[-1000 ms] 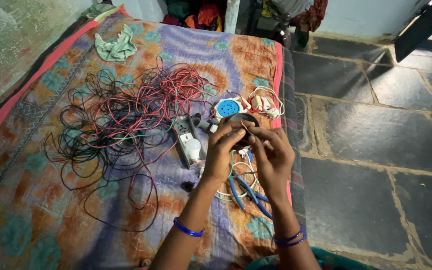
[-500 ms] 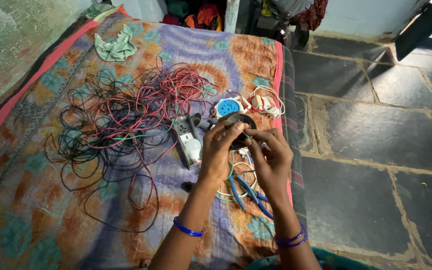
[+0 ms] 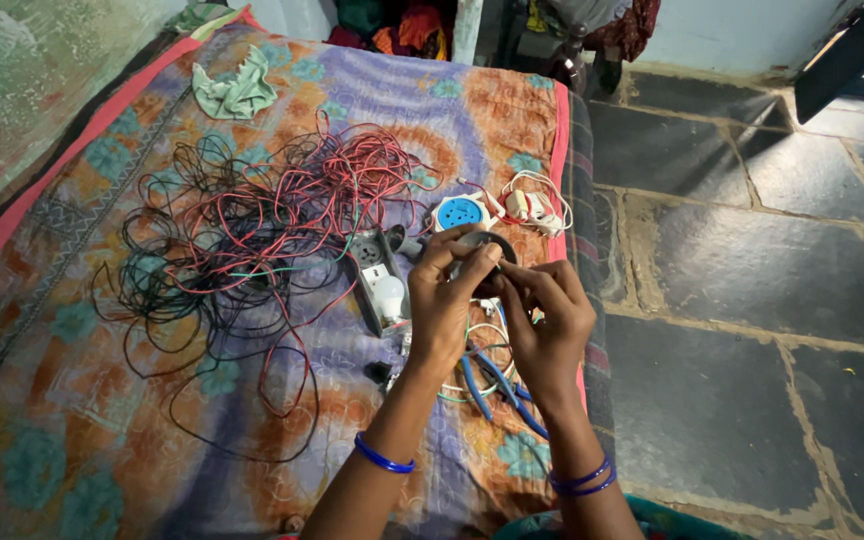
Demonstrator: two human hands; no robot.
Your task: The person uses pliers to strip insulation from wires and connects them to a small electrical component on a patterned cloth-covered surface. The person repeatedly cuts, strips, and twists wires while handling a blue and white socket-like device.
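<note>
Now both hands meet above the patterned bedsheet [image 3: 82, 440]. Left hand [image 3: 444, 300] and right hand [image 3: 548, 322] pinch together a small round black part [image 3: 487, 246], just below the blue round socket [image 3: 460, 212] and right of the tangled wires [image 3: 252, 230].

A soft, matt printed cotton bedspread [image 3: 252, 440] lies under glossy plastic-coated red and black wires [image 3: 252, 230]; a smooth blue-and-white plastic socket [image 3: 460, 212] sits beside them, and the dark stone floor slabs [image 3: 752, 300] look rough, faintly shiny.

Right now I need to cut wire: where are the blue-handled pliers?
The blue-handled pliers lie on the patterned bedspread, just below both hands, right of centre.
</note>
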